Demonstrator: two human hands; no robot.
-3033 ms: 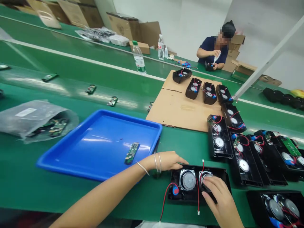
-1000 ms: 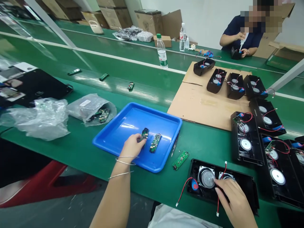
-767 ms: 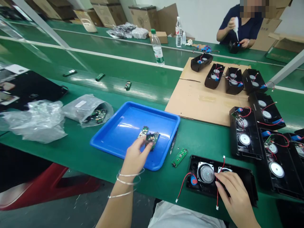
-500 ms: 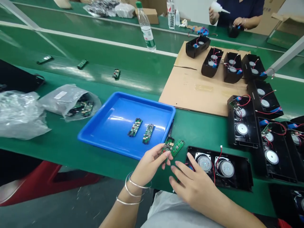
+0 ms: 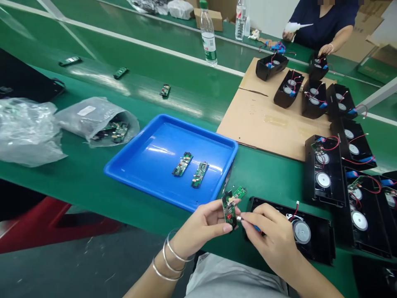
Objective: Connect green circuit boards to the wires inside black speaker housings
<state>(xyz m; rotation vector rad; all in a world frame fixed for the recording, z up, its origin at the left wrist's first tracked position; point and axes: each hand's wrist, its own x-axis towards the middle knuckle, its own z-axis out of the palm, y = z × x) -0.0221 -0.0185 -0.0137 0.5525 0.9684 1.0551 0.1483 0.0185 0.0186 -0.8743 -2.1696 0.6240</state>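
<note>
My left hand (image 5: 206, 225), with bangles on the wrist, grips a green circuit board (image 5: 230, 213) tilted up on its edge. A second green board (image 5: 240, 192) shows just beyond its fingertips; whether the hand also holds that one I cannot tell. Thumb and forefinger of my right hand (image 5: 269, 236) pinch a small white connector (image 5: 238, 218) close to the first board's edge. Below that hand lies a black speaker housing (image 5: 322, 244) with a round speaker (image 5: 302, 231) and an upright red lead. Part of a blue cell (image 5: 257, 228) shows under my right fingers; the other speaker is mostly covered.
Two circuit boards lie in a blue tray (image 5: 139, 161). Left of it is a plastic bag (image 5: 93, 120) of boards. Several black housings (image 5: 324, 169) line the right side and the cardboard (image 5: 248, 120). A bottle (image 5: 209, 41) stands behind. Across the table a person (image 5: 322, 25) handles another housing.
My right hand has gone from spread fingers to a pinch on the connector beside the board. My left hand has turned the board upright. The person opposite has set a housing on the cardboard's edge.
</note>
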